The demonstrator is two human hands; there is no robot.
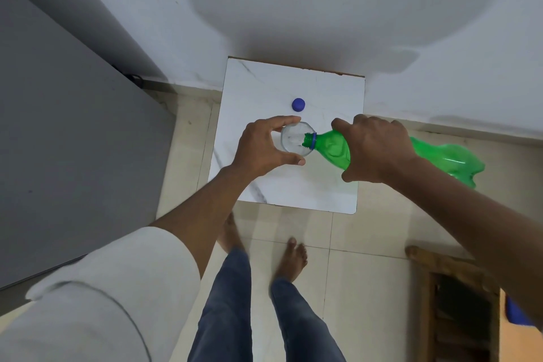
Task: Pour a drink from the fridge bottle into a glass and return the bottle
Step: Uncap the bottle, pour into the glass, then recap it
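White marble-look table top (323, 185), small, square, set against a pale wall; beige tiled floor around it.

- Item 1: clear glass (293, 138), upright on table, approx centre, seen from above. Left hand (264, 147) wraps its side, thumb and fingers curled round the rim area.
- Item 2: green plastic bottle (332, 147), uncapped, tipped near horizontal, blue neck ring; mouth sits over the glass opening. Body dented. Base sticks out past table's right edge. Right hand (376, 150) grips it mid-body from above, fingers closed round it.
- Item 3: blue cap (298, 104), loose on table, just behind the glass, not touching.
- Misc: grey fridge (73, 141) at left; wooden stool (452, 303) lower right; person's bare feet, jeans, white sleeve (102, 288) on left arm.
- Liquid flow: can't tell.
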